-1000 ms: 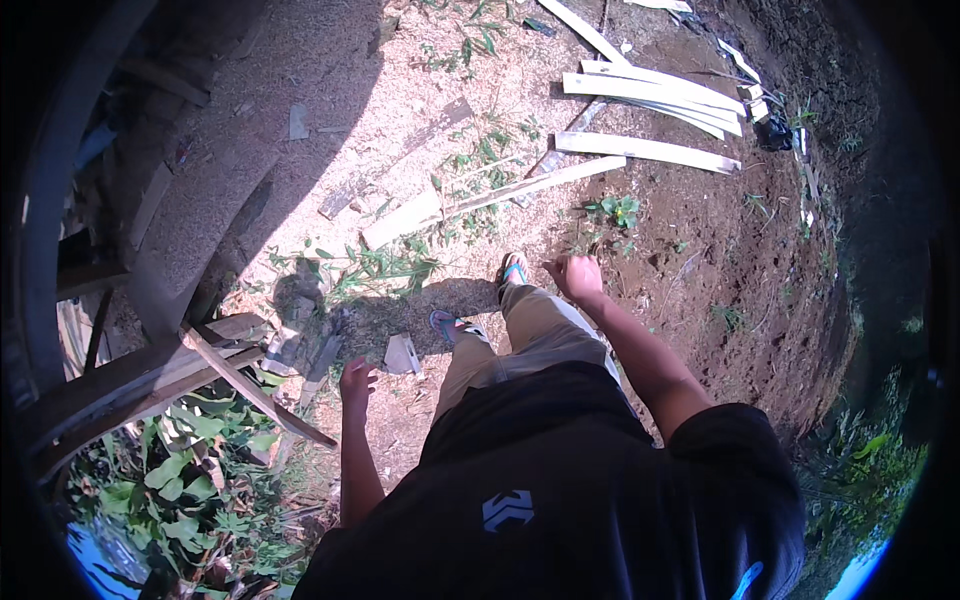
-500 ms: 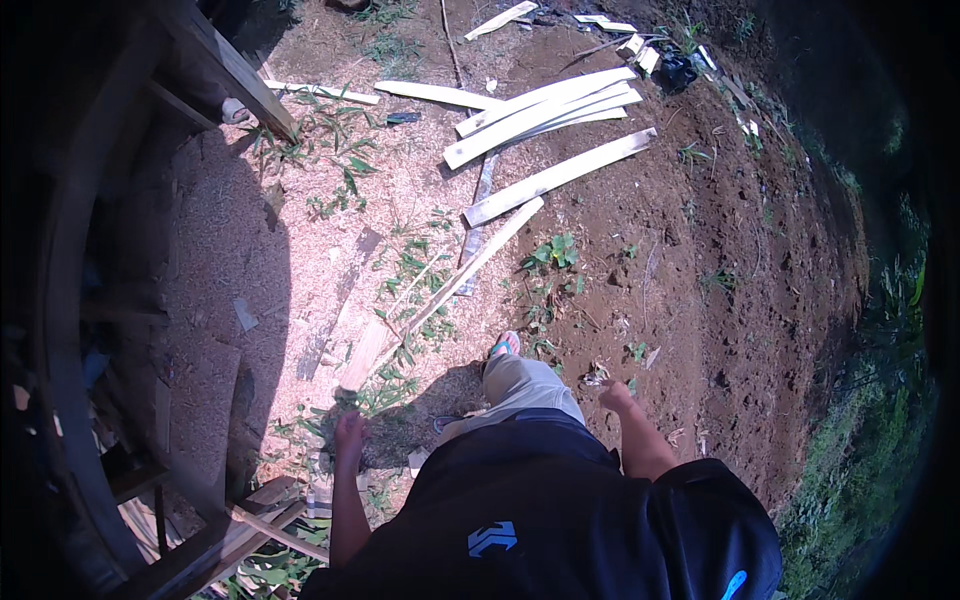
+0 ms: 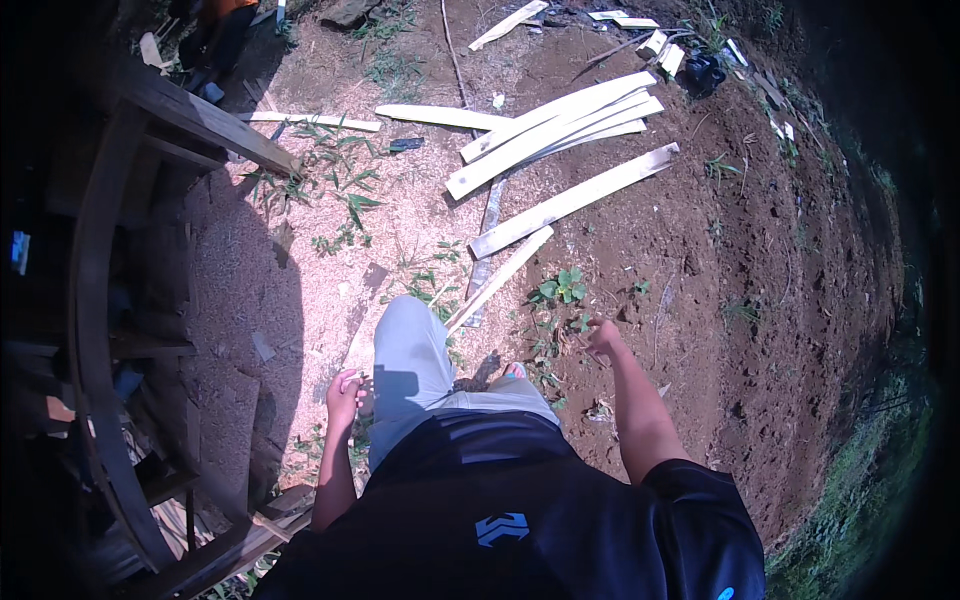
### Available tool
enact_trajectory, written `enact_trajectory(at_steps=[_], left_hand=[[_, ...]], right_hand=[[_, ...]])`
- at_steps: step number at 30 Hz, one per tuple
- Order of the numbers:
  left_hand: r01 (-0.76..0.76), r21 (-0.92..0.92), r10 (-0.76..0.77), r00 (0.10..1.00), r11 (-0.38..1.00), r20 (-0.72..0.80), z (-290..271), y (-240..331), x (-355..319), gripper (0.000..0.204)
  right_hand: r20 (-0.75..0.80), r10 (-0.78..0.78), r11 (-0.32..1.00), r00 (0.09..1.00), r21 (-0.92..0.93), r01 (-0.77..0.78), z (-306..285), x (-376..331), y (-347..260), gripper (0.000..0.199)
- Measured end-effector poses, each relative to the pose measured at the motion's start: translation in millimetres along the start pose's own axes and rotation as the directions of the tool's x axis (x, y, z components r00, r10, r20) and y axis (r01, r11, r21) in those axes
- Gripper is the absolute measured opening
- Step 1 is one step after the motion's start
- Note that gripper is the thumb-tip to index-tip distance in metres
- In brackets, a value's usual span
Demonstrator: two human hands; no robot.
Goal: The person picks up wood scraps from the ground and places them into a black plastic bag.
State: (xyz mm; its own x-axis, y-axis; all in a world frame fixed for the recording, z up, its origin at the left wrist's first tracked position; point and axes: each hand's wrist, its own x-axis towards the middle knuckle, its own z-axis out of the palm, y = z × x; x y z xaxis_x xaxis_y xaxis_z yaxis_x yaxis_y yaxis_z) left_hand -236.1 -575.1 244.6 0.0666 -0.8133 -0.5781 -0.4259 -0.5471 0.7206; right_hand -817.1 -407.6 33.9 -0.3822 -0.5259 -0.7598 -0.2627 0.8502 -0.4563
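- Head view: the person stands on bare ground (image 3: 760, 300), one grey-trousered leg (image 3: 410, 360) forward; the left hand (image 3: 343, 392) hangs beside that thigh, fingers loosely curled, holding nothing; the right hand (image 3: 603, 338) is out to the side, empty, fingers partly spread, above the soil.
- Nearest the right hand is a small green weed (image 3: 565, 288); a thin wooden slat (image 3: 500, 278) lies just ahead of the knee, running up toward a pile of pale planks (image 3: 560, 130) near the top of the ground.
- A dark timber frame (image 3: 120, 250) lines the left edge, casting shade over sawdust (image 3: 330, 290); a black bag (image 3: 703, 72) sits at the top right corner.
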Motion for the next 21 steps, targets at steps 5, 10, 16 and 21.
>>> enact_trajectory(at_steps=[5, 10, 16, 21], left_hand=[[0.117, 0.059, -0.121, 0.991, 0.991, 0.057, 25.4, 47.2, 51.7, 0.032], [0.021, 0.141, -0.05, 0.977, 0.99, 0.207, 76.6, 93.4, 170.8, 0.03], [0.033, 0.178, -0.054, 0.991, 0.984, 0.118, 95.6, 323.8, 447.3, 0.032], [-0.427, 0.249, 0.31, 0.864, 0.87, 0.397, 202.5, 574.5, 677.0, 0.048]], right_hand=[[-0.04, -0.069, 0.989, 0.997, -0.135, 0.063, -2.4, 55.0, 41.9, 0.051], [0.144, -0.042, 0.881, 0.989, 0.472, -0.031, 14.8, 89.2, 45.4, 0.05], [-0.179, 0.492, 0.399, 0.852, 0.916, -0.038, 22.4, 24.2, -139.1, 0.041], [0.461, 0.533, 0.337, 0.71, 0.654, -0.678, 3.0, -61.0, -279.8, 0.038]])
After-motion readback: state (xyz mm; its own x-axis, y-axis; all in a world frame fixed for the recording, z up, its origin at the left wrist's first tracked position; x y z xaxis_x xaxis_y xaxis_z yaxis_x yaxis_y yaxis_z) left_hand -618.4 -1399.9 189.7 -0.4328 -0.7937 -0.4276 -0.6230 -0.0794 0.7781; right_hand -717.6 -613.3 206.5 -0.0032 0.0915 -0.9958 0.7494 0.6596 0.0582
